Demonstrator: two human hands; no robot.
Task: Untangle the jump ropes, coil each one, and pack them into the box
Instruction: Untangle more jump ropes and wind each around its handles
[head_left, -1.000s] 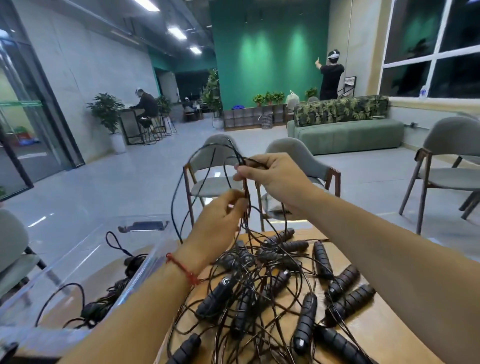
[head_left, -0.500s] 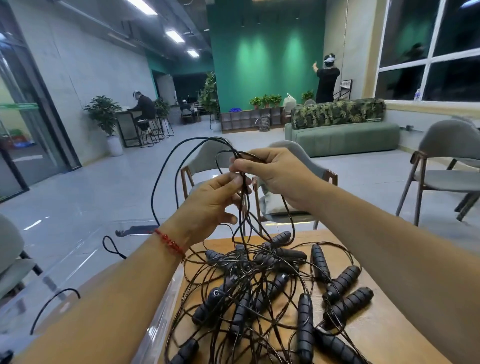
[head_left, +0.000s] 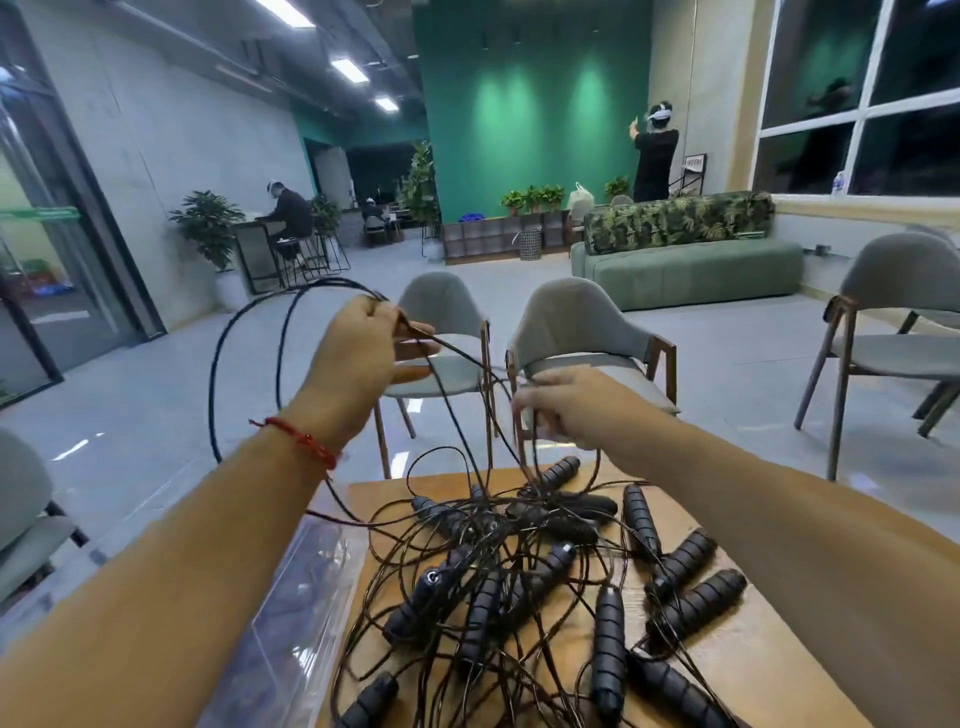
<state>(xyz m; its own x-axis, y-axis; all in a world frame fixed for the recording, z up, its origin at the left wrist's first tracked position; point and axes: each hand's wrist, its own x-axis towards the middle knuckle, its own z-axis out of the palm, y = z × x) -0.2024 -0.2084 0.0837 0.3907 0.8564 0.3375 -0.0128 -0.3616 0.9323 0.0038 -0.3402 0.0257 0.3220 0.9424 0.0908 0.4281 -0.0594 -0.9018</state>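
The jump ropes (head_left: 519, 571) are a knotted heap of thin black cords and ribbed black handles on the wooden bench (head_left: 737, 665). Above the bench's far edge the left hand (head_left: 358, 358) pinches one cord whose loops arch out leftward; the right hand (head_left: 576, 410), blurred, curls its fingers round strands rising from the heap. A clear box (head_left: 296, 597) adjoins the bench's left edge. Beyond the bench stand grey chairs (head_left: 582, 327), a green sofa (head_left: 691, 270) and a green wall (head_left: 535, 104).
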